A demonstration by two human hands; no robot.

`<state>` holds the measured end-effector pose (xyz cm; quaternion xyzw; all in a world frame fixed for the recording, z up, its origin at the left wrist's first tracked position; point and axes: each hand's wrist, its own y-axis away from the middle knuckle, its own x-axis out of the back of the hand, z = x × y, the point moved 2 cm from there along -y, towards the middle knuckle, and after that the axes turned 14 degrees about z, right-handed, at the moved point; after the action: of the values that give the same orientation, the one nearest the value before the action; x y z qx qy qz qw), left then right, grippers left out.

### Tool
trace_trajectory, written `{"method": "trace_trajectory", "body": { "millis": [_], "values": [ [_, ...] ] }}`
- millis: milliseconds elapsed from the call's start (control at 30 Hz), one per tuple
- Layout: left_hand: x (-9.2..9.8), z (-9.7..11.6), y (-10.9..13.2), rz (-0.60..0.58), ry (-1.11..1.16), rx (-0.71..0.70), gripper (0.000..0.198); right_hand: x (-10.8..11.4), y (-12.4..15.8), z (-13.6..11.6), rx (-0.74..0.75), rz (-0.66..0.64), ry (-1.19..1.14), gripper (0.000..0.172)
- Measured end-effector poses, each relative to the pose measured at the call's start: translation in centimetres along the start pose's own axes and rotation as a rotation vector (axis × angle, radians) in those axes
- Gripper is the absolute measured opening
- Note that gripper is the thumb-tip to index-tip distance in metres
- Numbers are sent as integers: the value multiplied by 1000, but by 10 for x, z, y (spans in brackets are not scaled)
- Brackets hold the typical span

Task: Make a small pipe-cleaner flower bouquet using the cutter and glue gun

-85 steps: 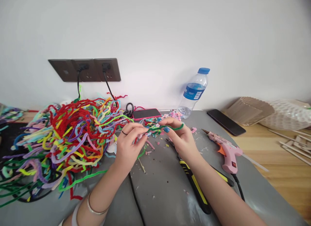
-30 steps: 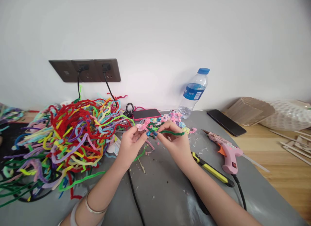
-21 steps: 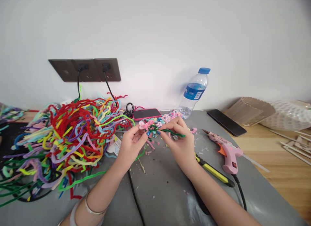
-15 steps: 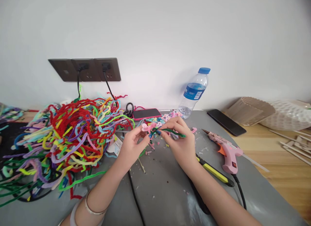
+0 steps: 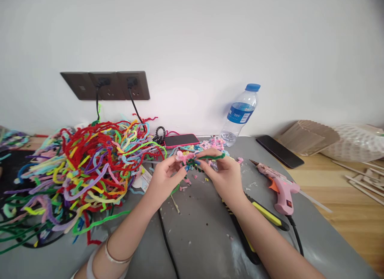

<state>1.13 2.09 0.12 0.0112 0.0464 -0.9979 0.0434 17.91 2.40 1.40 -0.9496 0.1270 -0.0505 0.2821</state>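
Observation:
My left hand pinches a small pink pipe-cleaner flower above the grey mat. My right hand pinches a dark green pipe cleaner, whose left end is wound at the flower's base. Both hands meet at the middle of the mat, fingertips nearly touching. A big tangled heap of coloured pipe cleaners lies just left of my left hand. Small pastel flowers lie behind my fingers.
A pink glue gun lies right of my right hand, with yellow-handled cutters under my right forearm. A water bottle, a red-cased phone and a black phone stand near the wall. Wooden sticks lie far right.
My right hand has turned and brought the green pipe cleaner in closer to the pink flower, so less of it sticks out rightward. My left hand has stayed about where it was.

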Motion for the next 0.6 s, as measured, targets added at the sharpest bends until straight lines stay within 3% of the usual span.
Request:
{"method": "trace_trajectory", "body": {
  "millis": [300,600],
  "values": [
    [0,3,-1,55,60,17,15,-1,-2,3,-163,12,-106,8],
    [1,0,-2,32,84,0,21,-2,-5,8,-308,26,-218,11]
  ]
}}
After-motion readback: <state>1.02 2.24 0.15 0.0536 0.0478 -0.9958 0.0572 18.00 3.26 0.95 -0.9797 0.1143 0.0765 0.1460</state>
